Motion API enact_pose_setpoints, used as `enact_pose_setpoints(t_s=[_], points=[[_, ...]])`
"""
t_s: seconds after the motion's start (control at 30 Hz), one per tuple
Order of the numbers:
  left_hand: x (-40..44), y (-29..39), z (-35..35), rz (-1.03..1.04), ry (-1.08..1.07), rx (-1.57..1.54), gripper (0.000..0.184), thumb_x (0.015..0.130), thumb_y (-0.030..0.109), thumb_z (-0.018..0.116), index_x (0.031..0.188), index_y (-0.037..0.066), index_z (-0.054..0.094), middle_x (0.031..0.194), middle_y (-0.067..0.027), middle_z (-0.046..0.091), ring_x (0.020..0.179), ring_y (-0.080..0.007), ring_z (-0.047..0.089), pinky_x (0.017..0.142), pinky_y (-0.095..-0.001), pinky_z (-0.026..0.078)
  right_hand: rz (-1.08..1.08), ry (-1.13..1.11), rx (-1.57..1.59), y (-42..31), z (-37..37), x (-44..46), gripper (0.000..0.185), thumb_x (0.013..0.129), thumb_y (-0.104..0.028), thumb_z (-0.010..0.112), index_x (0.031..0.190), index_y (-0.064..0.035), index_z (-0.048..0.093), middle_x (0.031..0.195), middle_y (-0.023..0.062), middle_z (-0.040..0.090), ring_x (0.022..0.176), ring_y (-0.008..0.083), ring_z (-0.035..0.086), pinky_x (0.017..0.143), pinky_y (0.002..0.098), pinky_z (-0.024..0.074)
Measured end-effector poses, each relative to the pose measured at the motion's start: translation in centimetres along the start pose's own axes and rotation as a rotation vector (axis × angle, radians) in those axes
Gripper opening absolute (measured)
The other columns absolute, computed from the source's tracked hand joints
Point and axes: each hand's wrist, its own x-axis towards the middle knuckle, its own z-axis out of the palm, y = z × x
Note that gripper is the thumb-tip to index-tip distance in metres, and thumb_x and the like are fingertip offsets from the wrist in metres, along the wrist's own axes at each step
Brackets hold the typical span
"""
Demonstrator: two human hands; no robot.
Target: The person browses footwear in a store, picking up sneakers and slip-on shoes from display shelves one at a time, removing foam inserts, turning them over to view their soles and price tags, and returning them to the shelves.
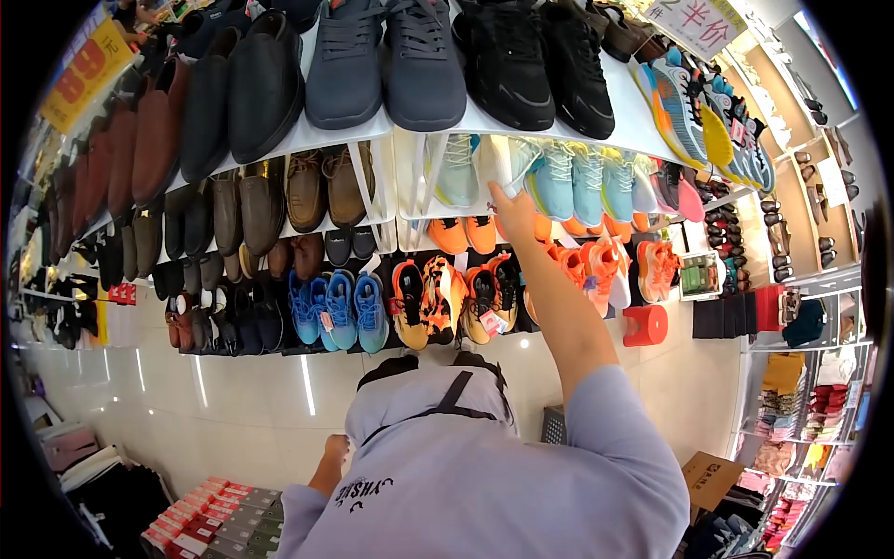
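Observation:
My right hand [511, 207] reaches up to the middle shelf, its fingers closed on the front end of a whitish sneaker [503, 164]. Pale blue and yellow sneakers [551, 184] stand right beside that shoe, and another light one [456, 172] is on its left. Orange shoes [448, 235] sit on the level below, partly behind my forearm. Down at my side hangs my left hand [335, 451], away from the shelves. Its fingers are mostly hidden against my body, so what it holds, if anything, does not show.
The top white shelf [391, 130] carries dark shoes [426, 74] close in front of me. A red stool [645, 325] stands on the floor at the right end. Stacked shoe boxes [219, 517] are at the lower left, and a cardboard box [711, 480] is at the lower right.

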Motion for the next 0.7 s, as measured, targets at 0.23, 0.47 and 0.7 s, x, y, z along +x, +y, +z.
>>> enact_pose_setpoints(t_s=[0.23, 0.47, 0.7], points=[[-8.1, 11.1, -0.1, -0.225, -0.054, -0.676, 0.027, 0.086, 0.027, 0.047, 0.107, 0.011, 0.055, 0.102, -0.0050, 0.060, 0.092, -0.0196, 0.056, 0.074, -0.0457, 0.042, -0.255, 0.114, -0.518, 2.2, -3.3, 0.9, 0.044, 0.076, -0.034, 0.067, 0.098, 0.0046, 0.062, 0.080, 0.0170, 0.066, 0.074, 0.0284, 0.065, 0.070, 0.0370, 0.0485], [-10.2, 20.3, 0.7, -0.034, 0.069, -0.946, 0.045, 0.091, 0.034, 0.050, 0.128, 0.010, 0.043, 0.117, -0.0066, 0.056, 0.107, -0.0219, 0.054, 0.086, -0.0433, 0.041, -0.045, -0.334, -0.303, 1.6, -3.8, 0.9, 0.051, 0.076, -0.042, 0.067, 0.093, 0.0056, 0.059, 0.078, 0.0163, 0.066, 0.072, 0.0229, 0.066, 0.063, 0.0334, 0.0500], [-12.5, 19.9, 9.3, -0.181, 0.100, -1.002, 0.037, 0.089, 0.035, 0.053, 0.119, 0.014, 0.050, 0.109, -0.0042, 0.059, 0.096, -0.0189, 0.055, 0.079, -0.0394, 0.043, 0.209, -0.628, -0.275, 2.1, -5.0, 1.8, 0.073, 0.072, -0.047, 0.070, 0.111, 0.0098, 0.045, 0.093, 0.0185, 0.062, 0.077, 0.0221, 0.063, 0.067, 0.0313, 0.0502]])
